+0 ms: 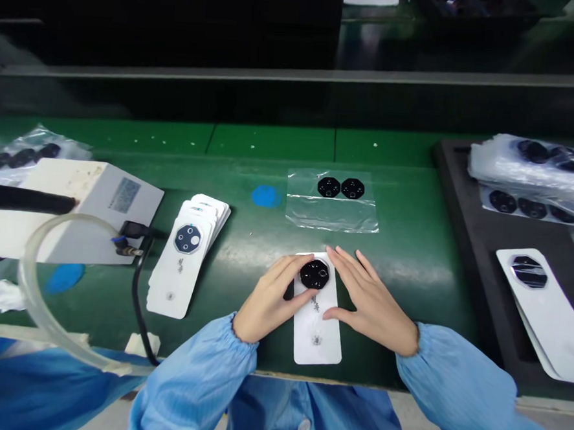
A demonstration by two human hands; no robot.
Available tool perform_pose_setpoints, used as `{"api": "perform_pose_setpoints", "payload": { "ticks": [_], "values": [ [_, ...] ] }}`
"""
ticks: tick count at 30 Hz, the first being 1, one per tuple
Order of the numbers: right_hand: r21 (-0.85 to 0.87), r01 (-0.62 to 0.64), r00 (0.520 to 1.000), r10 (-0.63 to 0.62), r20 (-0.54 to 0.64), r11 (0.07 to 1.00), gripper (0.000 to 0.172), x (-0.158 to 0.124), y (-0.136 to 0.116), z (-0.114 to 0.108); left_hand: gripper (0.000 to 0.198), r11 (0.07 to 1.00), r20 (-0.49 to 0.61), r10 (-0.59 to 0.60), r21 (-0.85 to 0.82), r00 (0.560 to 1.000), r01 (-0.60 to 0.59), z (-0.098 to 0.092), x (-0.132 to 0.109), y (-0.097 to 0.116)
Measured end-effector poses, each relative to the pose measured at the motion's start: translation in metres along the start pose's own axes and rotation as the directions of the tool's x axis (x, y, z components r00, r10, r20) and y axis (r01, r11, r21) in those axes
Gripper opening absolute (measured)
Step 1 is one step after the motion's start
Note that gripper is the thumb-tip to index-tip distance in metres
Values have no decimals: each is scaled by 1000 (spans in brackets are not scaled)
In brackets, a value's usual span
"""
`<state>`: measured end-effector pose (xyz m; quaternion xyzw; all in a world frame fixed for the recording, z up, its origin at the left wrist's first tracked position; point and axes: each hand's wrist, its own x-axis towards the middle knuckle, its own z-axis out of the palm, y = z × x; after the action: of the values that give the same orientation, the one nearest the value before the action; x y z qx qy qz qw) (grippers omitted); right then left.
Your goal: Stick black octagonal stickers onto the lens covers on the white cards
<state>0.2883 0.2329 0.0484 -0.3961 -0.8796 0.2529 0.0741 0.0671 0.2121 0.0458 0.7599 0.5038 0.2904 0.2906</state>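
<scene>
The left hand (272, 298) lies on a long white card (317, 327), its fingertips apparently touching the glossy black octagonal patch (314, 274) on the card's upper end; the right hand (372, 298), open and apart, rests just beside the patch.

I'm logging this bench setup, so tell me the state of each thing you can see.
Left hand: open, against the black octagonal piece
Right hand: open, thumb on the white card
Black octagonal piece: lying on the white card
White card: flat, under both hands
Stack of cards: fanned, top card carrying an octagonal piece
Clear plastic bag: flat, two black octagonal pieces in it
</scene>
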Motion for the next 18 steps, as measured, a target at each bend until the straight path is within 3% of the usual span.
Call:
{"api": "perform_pose_setpoints", "payload": {
  "ticks": [18],
  "values": [
    [-15, 17, 1000, -17, -6, 1000, 100, 2, -1, -2, 50, 999, 9, -45, -11, 999, 45, -1, 2, 0]
  ]
}}
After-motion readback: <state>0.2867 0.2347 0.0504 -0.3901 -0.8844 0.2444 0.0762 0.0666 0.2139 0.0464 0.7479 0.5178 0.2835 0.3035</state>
